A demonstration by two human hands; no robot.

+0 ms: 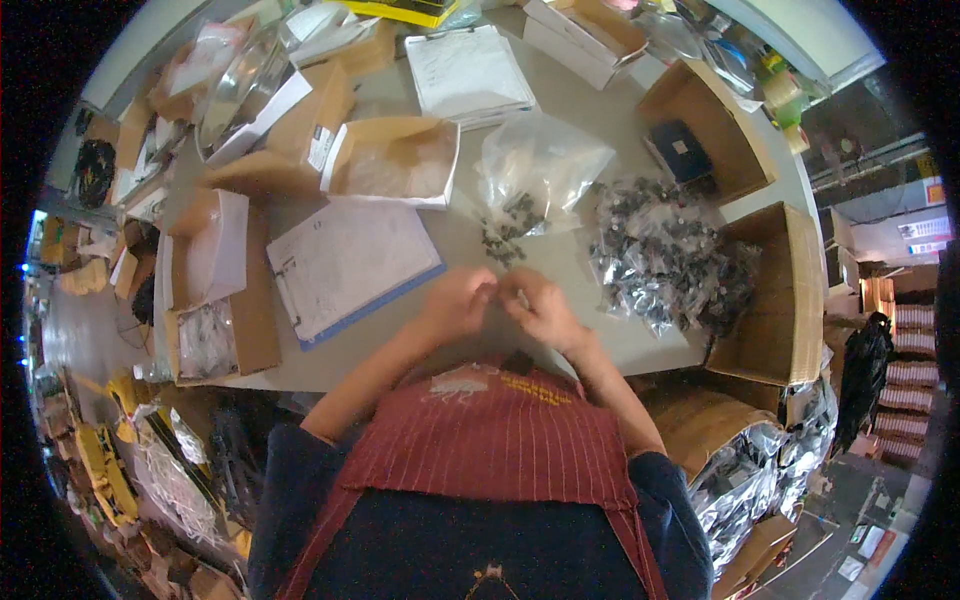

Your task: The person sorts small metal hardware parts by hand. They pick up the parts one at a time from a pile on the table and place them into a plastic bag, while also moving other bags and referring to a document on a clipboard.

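Note:
My left hand point(460, 302) and my right hand point(545, 312) meet close together above the near part of the table, in front of my apron. The fingers of both are curled into a pinch, and whatever lies between them is too small to make out. Just beyond the fingertips is a small heap of dark little parts point(503, 243). These parts spread to the mouth of a clear plastic bag point(548, 165). To the right of my hands lies a large pile of small clear bags with dark pieces inside point(660, 255).
A clipboard with papers point(355, 265) lies left of my hands, another stack of papers point(470, 75) farther back. Open cardboard boxes point(395, 165) stand at the left. Brown cartons point(775, 300) border the right side, one holding a dark blue box point(680, 150).

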